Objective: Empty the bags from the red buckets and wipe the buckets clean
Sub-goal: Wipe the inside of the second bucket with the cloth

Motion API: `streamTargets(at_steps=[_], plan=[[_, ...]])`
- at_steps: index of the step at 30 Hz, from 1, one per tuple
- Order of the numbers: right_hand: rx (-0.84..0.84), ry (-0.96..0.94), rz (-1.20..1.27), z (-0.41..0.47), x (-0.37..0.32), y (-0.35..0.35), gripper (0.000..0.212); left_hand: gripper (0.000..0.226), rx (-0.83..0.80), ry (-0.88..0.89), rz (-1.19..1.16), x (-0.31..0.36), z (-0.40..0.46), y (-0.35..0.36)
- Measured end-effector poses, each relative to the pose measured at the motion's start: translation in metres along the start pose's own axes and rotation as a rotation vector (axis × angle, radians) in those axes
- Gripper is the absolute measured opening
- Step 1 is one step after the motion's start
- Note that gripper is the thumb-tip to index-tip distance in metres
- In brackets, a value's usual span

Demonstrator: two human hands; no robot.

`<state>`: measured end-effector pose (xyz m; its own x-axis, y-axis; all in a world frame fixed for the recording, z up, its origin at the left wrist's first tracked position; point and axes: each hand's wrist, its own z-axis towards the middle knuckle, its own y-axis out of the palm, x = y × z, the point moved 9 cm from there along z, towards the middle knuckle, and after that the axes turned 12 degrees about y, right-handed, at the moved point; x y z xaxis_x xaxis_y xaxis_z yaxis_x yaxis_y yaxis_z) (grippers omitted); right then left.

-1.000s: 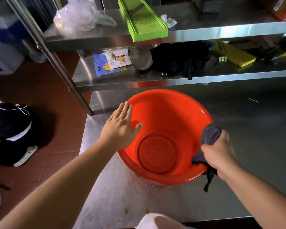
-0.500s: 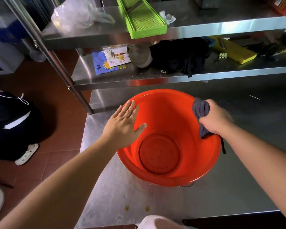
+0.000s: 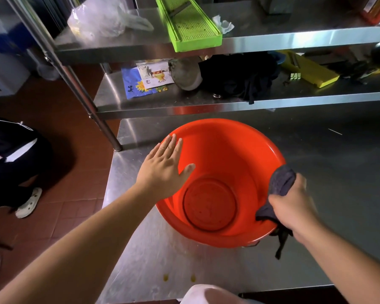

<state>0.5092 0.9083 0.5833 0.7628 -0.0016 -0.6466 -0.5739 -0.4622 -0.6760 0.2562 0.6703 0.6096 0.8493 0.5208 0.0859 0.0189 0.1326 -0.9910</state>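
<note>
Head view: we wipe the round red plastic bucket (image 3: 219,181) standing between our hands on the steel table (image 3: 338,172).
Left hand (image 3: 162,170): flat, fingers straight, pressing the rim nearest it.
Right hand (image 3: 294,207): clutches the dark grey cloth (image 3: 279,189) against the near wall.
Risk: we judge a hard swipe could skid or tip the bucket if our bracing palm slips.

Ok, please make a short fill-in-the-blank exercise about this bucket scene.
1. The right hand grips a dark grey ____ at the bucket's rim.
2. The left hand rests flat on the ____ bucket.
3. The bucket stands on a steel ____.

Missing words: cloth; red; table
</note>
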Motion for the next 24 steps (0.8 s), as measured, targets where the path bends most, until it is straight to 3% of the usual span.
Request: streamTargets(at_steps=[4,10,12,20,24], plan=[[-0.041,-0.074,-0.202,0.043,-0.031,-0.002,0.049,0.089,-0.017,-0.067,0.022,0.012,-0.009,-0.003],[-0.150,-0.227,-0.370,0.077,-0.078,0.004,0.058,0.083,-0.075,0.134,0.031,0.016,0.012,-0.006],[-0.136,-0.253,-0.385,0.079,-0.082,0.006,0.059,0.086,-0.072,0.130,0.017,0.014,0.011,-0.001],[0.026,-0.098,-0.169,0.033,-0.029,-0.015,0.044,0.094,-0.033,0.085,0.002,0.011,0.009,0.004],[0.061,-0.038,-0.052,-0.012,0.013,-0.017,0.059,0.093,0.004,0.120,0.028,0.014,0.009,0.003]])
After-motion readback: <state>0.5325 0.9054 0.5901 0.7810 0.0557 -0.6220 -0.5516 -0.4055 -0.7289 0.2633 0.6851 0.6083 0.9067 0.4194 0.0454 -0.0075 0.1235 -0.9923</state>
